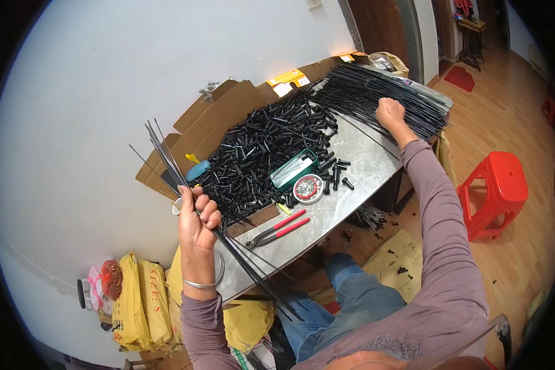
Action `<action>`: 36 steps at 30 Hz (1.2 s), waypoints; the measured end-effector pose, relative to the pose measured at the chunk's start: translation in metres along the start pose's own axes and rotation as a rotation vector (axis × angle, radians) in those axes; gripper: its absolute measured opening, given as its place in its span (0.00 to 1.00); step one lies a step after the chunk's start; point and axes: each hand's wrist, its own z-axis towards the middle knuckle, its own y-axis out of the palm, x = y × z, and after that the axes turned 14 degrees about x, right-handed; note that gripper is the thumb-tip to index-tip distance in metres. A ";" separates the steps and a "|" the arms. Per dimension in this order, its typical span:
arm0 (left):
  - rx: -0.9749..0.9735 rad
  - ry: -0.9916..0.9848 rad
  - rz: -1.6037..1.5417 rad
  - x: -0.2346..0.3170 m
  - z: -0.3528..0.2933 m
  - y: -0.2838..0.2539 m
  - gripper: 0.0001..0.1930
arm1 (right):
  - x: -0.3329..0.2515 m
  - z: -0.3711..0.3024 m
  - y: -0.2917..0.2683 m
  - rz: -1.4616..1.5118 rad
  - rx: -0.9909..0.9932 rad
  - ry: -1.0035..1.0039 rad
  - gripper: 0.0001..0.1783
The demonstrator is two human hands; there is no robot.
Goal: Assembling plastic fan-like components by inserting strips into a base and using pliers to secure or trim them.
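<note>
My left hand [198, 223] is closed around a loose bundle of thin black rods [243, 265]. The rods slant from above the table's left end down past its front edge toward my lap. At the right end of the table, my right hand [391, 113] is a fist over a wide heap of similar black rods [364, 89]. What its fingers hold, if anything, is hidden. Between the hands lies a big pile of short black tube-like pieces with flared heads [246, 151]. Red-handled pincers [290, 229] rest near the front edge, right of my left hand.
On the grey table [361, 163] sit a green box [285, 184] and a round container of small metal bits [308, 189]. Cardboard walls [219, 108] border the pile's back. A red stool [505, 179] stands at right, yellow sacks [132, 302] at lower left.
</note>
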 end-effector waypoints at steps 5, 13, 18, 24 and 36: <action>0.023 0.102 0.074 -0.020 -0.042 0.001 0.20 | -0.027 0.010 -0.057 0.061 -0.190 0.019 0.13; -0.008 0.171 0.024 -0.010 -0.063 -0.009 0.17 | -0.049 0.004 -0.067 0.138 -0.172 0.093 0.14; 0.030 0.196 -0.035 -0.005 -0.075 -0.013 0.18 | -0.032 -0.011 -0.051 0.072 -0.182 0.161 0.14; 0.026 0.226 -0.030 0.000 -0.069 -0.024 0.16 | -0.047 -0.015 -0.046 -0.056 -0.017 0.003 0.14; 0.116 0.314 -0.012 -0.035 -0.031 -0.024 0.17 | -0.221 -0.169 -0.219 1.353 -0.976 -0.041 0.07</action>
